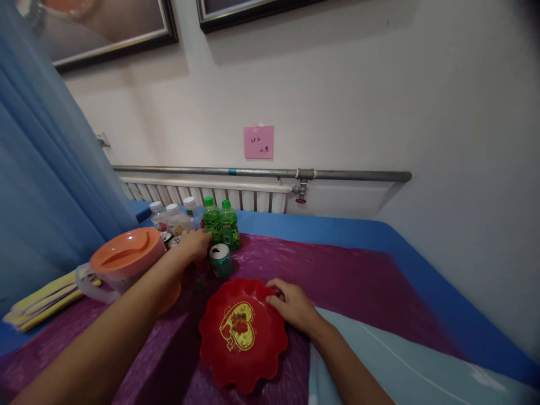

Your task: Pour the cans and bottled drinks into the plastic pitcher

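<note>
A red plate (273, 337) with a scalloped rim and a gold heart print lies on the purple cloth. My right hand (295, 306) grips its upper right rim, thumb toward the inside. Farther off, my left hand (194, 244) reaches in among cans and bottles, its fingers curled down over something dark reddish that I cannot make out. Just right of that hand stands an opened green can (221, 261). Two green bottles (230, 228) stand behind it. Partly behind my left hand are several white-capped bottles (174, 220) and the silver top of another can (174, 241).
An orange-lidded clear pitcher (126, 253) stands at left, behind my left forearm. Folded yellow cloths (46, 301) lie beyond it. Light blue fabric (379, 360) covers the near right. A radiator (261, 201) and a metal pipe (354, 175) run along the wall; a blue curtain (50, 135) hangs left.
</note>
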A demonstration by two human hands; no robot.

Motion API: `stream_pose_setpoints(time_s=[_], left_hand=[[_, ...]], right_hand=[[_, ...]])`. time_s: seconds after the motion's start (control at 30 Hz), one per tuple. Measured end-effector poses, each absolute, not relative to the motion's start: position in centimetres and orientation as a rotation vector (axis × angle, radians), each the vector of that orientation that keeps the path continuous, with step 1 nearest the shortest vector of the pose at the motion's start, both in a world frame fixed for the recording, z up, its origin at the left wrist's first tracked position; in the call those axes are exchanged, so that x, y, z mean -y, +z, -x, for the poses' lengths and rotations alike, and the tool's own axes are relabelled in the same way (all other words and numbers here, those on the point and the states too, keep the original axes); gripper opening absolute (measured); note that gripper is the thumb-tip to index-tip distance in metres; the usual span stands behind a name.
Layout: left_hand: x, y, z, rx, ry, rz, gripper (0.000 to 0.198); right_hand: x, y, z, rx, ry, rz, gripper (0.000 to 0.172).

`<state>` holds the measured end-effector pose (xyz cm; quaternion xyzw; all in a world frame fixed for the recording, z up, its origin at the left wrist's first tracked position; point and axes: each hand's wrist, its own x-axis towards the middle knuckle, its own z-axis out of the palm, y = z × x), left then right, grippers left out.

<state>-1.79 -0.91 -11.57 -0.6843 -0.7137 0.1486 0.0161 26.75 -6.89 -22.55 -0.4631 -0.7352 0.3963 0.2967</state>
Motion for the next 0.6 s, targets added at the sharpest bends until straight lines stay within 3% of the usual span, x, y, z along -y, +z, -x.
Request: stream_pose_setpoints(time_s=[0.17,0.43,0.6], left_hand=[[1.0,-11.64,2.19,2.116,0.465,2.22,0.074],[1.47,-11.66,2.3,2.028,0.434,2.297,0.064],[1.72,-12.2,2.69,2.007,0.346,2.284,0.045]], right_hand=[[6.82,-23.03,-26.73,1.961,1.032,1.23,0.022],[6.92,-23.13,-26.72,1.979,1.017,1.214,0.02],[6.87,-23.12,-26.67,1.988,1.017,1.21,0.02]])
